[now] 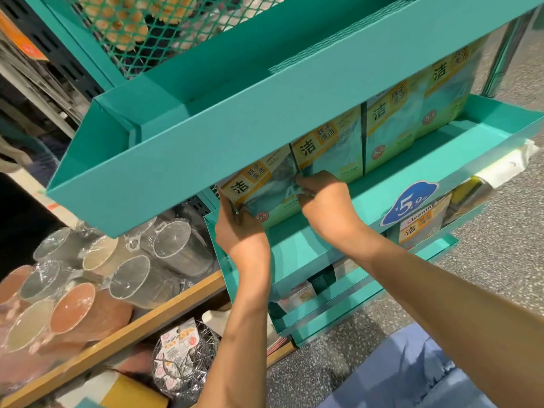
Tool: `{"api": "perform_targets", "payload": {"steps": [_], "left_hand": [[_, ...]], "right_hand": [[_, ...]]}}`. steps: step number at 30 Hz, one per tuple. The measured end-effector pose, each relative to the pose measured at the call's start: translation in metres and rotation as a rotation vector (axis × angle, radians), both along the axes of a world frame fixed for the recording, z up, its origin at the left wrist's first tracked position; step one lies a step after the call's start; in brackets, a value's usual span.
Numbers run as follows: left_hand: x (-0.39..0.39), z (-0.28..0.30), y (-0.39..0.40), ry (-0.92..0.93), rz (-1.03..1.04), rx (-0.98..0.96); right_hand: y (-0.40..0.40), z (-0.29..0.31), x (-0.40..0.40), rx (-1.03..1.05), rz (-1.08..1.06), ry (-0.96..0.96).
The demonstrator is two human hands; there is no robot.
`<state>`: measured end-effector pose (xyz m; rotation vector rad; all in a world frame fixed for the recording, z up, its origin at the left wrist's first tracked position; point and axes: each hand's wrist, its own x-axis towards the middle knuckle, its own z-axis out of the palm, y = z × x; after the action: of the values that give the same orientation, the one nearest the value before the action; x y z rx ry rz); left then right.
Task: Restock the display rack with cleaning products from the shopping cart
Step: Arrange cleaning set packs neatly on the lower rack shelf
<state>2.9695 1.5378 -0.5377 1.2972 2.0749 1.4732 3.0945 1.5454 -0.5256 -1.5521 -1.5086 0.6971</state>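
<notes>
Your left hand (238,228) and right hand (322,195) each pinch a side of the tilted cleaning pack (262,189) on the teal rack's (176,160) second shelf, leftmost beside three upright packs.

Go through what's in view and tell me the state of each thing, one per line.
Left hand: grips the tilted yellow-and-teal packet.
Right hand: pinches that packet's right edge.
Three matching packets: upright in the teal metal rack tray.
Upper teal tray: nothing visible inside.
</notes>
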Motion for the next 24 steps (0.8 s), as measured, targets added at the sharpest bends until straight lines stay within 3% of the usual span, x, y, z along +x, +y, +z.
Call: {"api": "perform_targets", "payload": {"steps": [5,7,13,18,24], "left_hand": [[0.008,0.015,-0.016,-0.205,-0.026,-0.127],[0.008,0.02,-0.034,-0.195,-0.022,-0.256],[0.02,0.032,-0.059,0.26,-0.189,-0.388],[0.073,0.054,-0.059,0.446,-0.356,-0.283],[0.167,0.075,-0.073,0.657,-0.68,-0.147]], "right_hand": [[-0.008,0.014,0.006,-0.064,0.066,-0.159],[-0.015,0.02,0.013,-0.054,0.04,-0.177],[-0.037,0.029,0.037,-0.011,-0.005,-0.435],[-0.062,0.039,0.068,0.008,-0.072,-0.516],[-0.126,0.074,0.155,-0.13,-0.195,-0.889]]}}
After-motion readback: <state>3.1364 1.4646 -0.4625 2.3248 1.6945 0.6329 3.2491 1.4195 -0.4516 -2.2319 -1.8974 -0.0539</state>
